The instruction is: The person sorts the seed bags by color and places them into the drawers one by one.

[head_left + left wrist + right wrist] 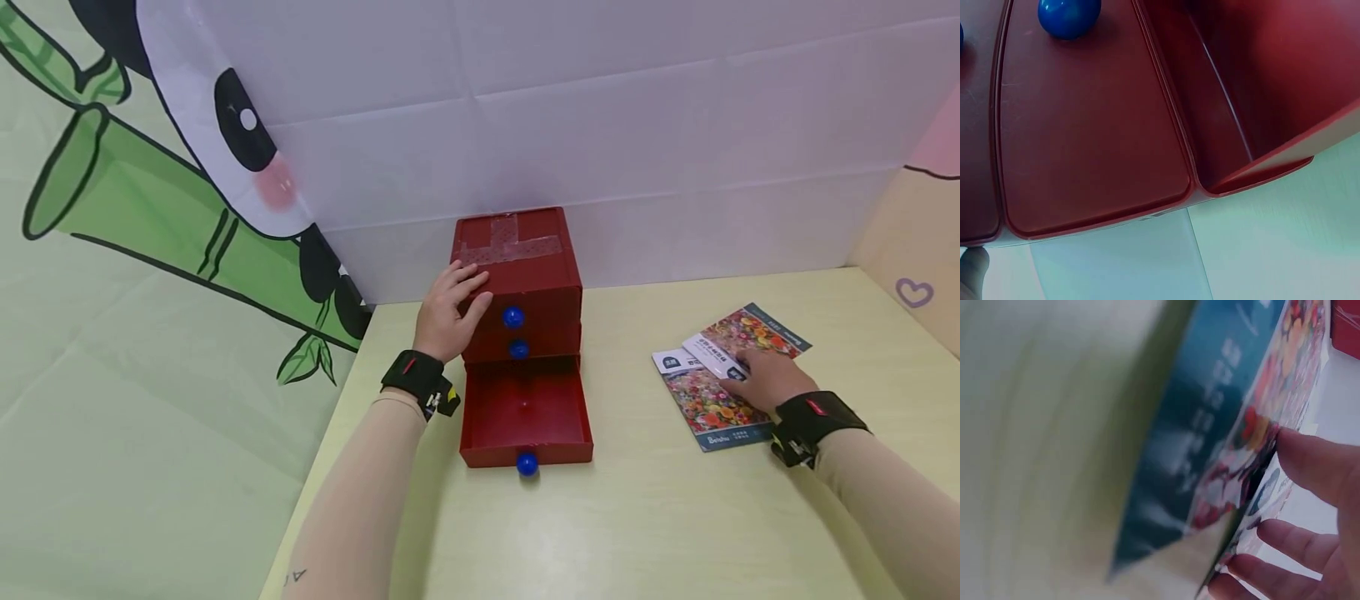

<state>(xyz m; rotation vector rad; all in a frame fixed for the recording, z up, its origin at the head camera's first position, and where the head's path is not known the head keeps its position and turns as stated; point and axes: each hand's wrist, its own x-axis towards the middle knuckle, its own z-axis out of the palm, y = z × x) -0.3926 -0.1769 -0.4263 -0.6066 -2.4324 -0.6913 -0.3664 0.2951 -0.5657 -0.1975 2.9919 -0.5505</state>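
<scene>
Head view: two flat, flower-printed packets lie overlapped on the counter, well to the right of the red box; the upper packet is turned askew across the far part of the lower packet. The right hand is on the pair. In the right wrist view its thumb and fingers touch the printed faces near where the packets overlap; whether they pinch the upper packet or merely rest on it cannot be told. The left hand holds nothing, fingers spread, and rests on the near left of the box's top. The bottom drawer stands pulled out, with a blue knob at its front. Assessment of handling: both packets appear thin and light, and probably flexible enough to bow if held by one corner. Their faces show some sheen, so the one is judged liable to slide over the other under light pressure. Breakage is not considered a risk; creased corners and bent edges are. Contents cannot be determined. Recommended hold: thumb on the face and fingers beneath, at the middle of a long edge. For both together, square the edges first, then grip across the overlap. The near end of the lower packet offers a bare edge.
</scene>
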